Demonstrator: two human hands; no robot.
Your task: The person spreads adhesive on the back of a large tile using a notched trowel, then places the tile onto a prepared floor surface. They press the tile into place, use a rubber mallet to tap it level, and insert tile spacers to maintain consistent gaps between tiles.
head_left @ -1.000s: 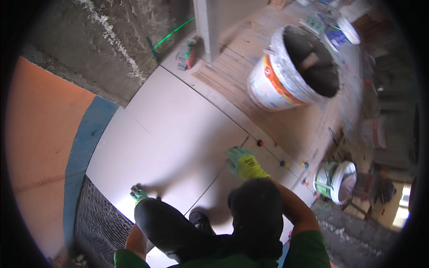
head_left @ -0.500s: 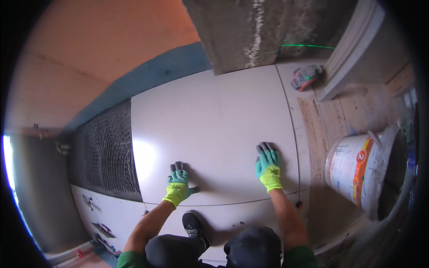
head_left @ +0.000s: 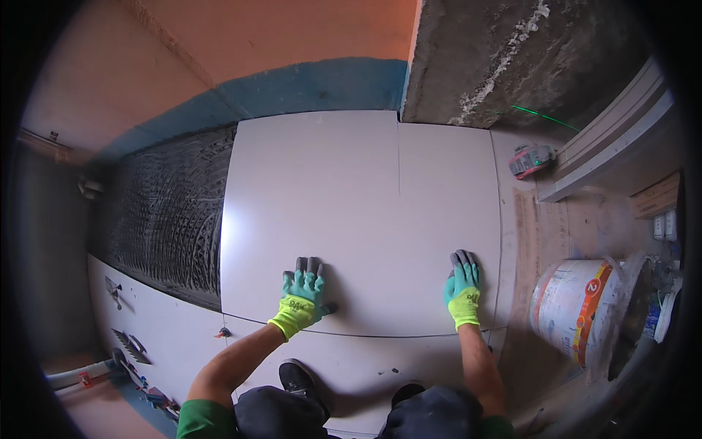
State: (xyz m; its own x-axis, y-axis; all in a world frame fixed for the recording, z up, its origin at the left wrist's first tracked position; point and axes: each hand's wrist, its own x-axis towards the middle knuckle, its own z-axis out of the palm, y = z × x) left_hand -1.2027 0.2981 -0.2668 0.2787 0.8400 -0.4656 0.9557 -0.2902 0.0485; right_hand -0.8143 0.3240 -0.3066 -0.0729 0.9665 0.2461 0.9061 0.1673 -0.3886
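Observation:
A large pale floor tile (head_left: 351, 212) lies flat before me, its far edge against the blue-banded wall and a notched corner at the concrete pillar. Both my hands wear green and yellow gloves with grey fingertips. My left hand (head_left: 304, 285) rests flat on the tile near its front edge, fingers stretched forward and thumb out to the right. Toward the tile's right edge, my right hand (head_left: 463, 282) also lies flat, fingers extended. Neither hand grips anything. Left of the tile spreads a bed of combed grey adhesive (head_left: 172, 216).
A laser level (head_left: 531, 160) stands by the door frame, its green line on the pillar (head_left: 468, 66). At the right a white bucket (head_left: 570, 307) lies tilted. A notched trowel (head_left: 130, 345) and other tools lie on the laid tiles at the left. A small orange-red piece (head_left: 223, 332) sits on the front joint.
My view has turned and shifted, so the tile and wall appear rotated. Both hands stay flat on the tile, the right one nearer its right edge.

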